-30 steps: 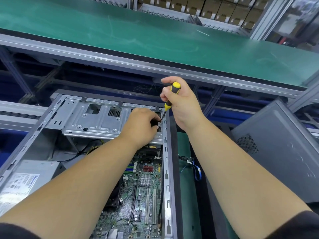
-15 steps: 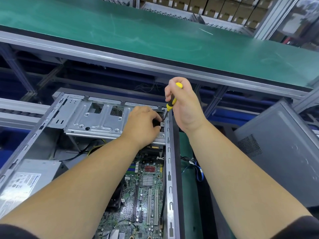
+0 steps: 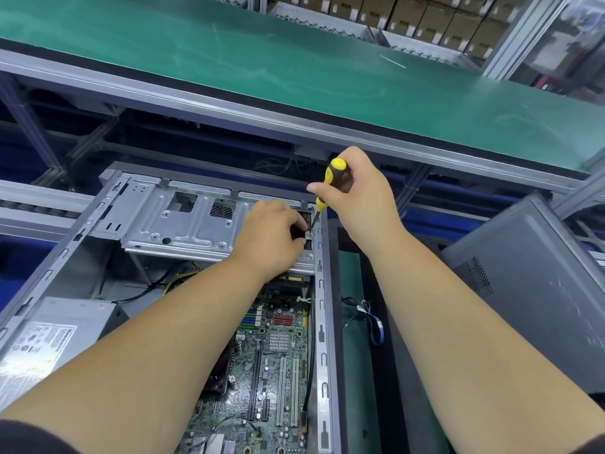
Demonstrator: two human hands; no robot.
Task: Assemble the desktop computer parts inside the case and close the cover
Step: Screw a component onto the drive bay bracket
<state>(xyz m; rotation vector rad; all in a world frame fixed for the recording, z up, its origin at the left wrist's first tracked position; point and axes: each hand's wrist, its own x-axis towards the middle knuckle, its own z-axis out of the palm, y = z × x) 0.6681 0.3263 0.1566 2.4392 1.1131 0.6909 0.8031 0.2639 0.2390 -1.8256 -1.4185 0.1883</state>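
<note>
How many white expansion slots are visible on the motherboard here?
2: white slots and, side by side near the motherboard's right edge. The left forearm may hide others.

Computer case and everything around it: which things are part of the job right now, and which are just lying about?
In use:
screwdriver, gripped by the right hand
screw under its tip
drive bracket, steadied by the left hand
case
motherboard
power supply

Lying about:
grey side cover
loose blue cable
green bench
cardboard boxes
</note>
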